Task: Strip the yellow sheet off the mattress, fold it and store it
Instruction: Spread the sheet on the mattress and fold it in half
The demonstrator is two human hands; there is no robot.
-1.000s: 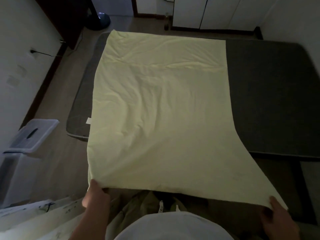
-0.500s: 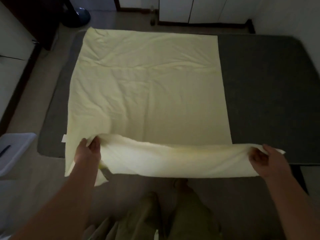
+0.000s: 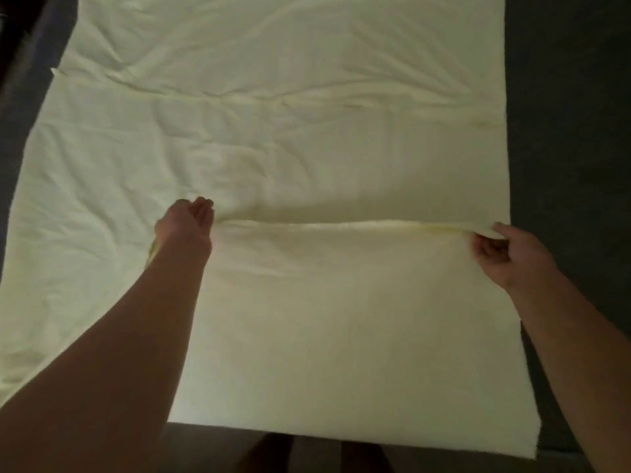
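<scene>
The pale yellow sheet (image 3: 273, 131) lies spread over the dark grey mattress (image 3: 566, 131) and fills most of the view. Its near part is lifted and doubled over toward the far end, hanging as a flap below my hands. My left hand (image 3: 186, 221) grips the raised edge of the sheet near the middle left. My right hand (image 3: 505, 247) pinches the same edge at the sheet's right border. The edge runs taut between both hands.
Bare mattress shows as a wide strip on the right and a narrow strip (image 3: 20, 97) on the left. The fold's lower edge hangs over dark floor (image 3: 211, 448) at the bottom.
Both hands have carried the sheet's near edge forward over the mattress, away from me. The view has moved in closer, and the room around the mattress is out of frame.
</scene>
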